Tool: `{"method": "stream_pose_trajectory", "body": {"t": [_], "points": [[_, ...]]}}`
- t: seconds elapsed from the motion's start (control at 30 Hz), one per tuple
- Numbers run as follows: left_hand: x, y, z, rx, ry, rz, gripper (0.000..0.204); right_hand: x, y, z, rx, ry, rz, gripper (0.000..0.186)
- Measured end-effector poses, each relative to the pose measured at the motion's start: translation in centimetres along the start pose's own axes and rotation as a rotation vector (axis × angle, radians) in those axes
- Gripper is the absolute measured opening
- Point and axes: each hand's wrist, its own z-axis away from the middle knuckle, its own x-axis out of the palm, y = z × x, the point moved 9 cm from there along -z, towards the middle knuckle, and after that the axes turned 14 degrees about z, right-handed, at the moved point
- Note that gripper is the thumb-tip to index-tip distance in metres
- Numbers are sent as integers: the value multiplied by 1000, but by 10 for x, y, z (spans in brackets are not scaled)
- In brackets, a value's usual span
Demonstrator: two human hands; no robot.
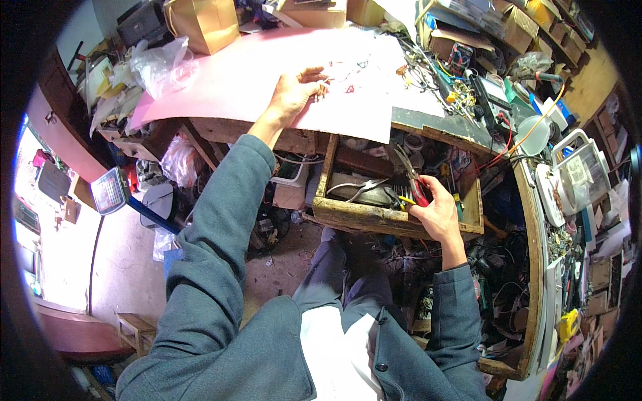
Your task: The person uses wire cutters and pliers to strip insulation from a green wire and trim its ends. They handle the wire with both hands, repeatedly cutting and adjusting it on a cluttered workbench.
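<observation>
My right hand (438,210) is over the right part of an open wooden drawer (374,217), closed round the red handles of a pair of pliers (406,162). The metal jaws point up and away from me. Another pair of pliers (364,189) lies in the drawer to the left, and a yellow handle end (406,200) shows beside my fingers. Over the pink sheet (247,67) on the bench, my left hand (294,93) has its fingers curled together. Small brownish bits show at its fingertips; what they are is too small to tell. Small red parts (350,89) lie just right of it.
Tangled leads and tools (458,93) crowd the bench's right side, near a multimeter (461,58). A clear plastic bag (164,67) and cardboard box (202,25) stand at the back left. A clear-fronted case (578,177) sits far right. Cables and clutter fill the space beneath.
</observation>
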Motion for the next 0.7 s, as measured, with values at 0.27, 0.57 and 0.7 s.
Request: {"method": "stream_pose_trajectory", "body": {"t": [0.27,0.57,0.7], "points": [[2,1,1,17,20,28,41,1,3,-1,10,-11,14,60],[2,4,3,11,58,-86,35,1,3,0,-5,13,26,60],[3,3,3,-2,48,-104,36,0,2,0,-13,21,24,59]]}}
